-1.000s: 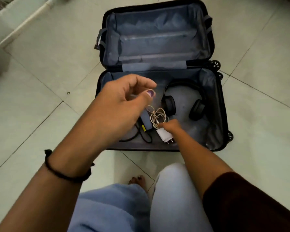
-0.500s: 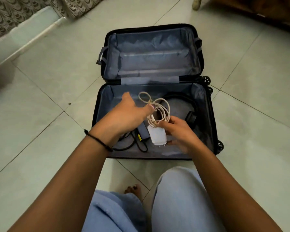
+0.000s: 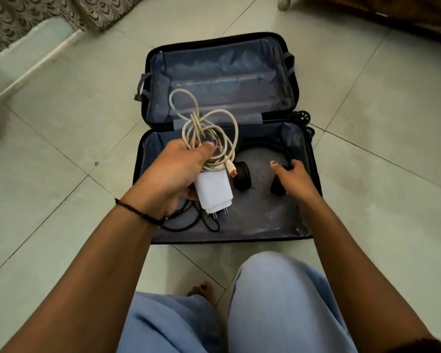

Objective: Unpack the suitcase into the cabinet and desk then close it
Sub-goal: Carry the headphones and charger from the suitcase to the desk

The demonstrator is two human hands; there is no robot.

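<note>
So the suitcase [image 3: 289, 80] lies wide open on the tiled floor [image 3: 61, 161], and my guess is it's nearly unpacked. The left hand [image 3: 172, 174] is wrapped round the white charger [image 3: 213, 192] and pins the loose coil of its cream cable [image 3: 210, 128] under the thumb, with the whole lot held up over the near half of the case. The right hand [image 3: 294, 178] is down in that same half, fingers curled over the band of the black headphones [image 3: 242, 175] close to the right ear cup, thumb sticking out to the side. The headphones lie flat on the lining towards the right wall. A black cord [image 3: 188, 226] sits in the near left corner, partly hidden under the left wrist (something yellow pokes out next to it, can't tell what). Handling-wise, I'd say the charger is light, hard and a bit slick, so a full wrap round the brick makes sense. The cable is floppy and its big loops look ready to slide out or snag, so it's best kept bunched against the brick. The headphones look light too, but the cups probably swing, so I'd lift by the band and not by a cup.
</note>
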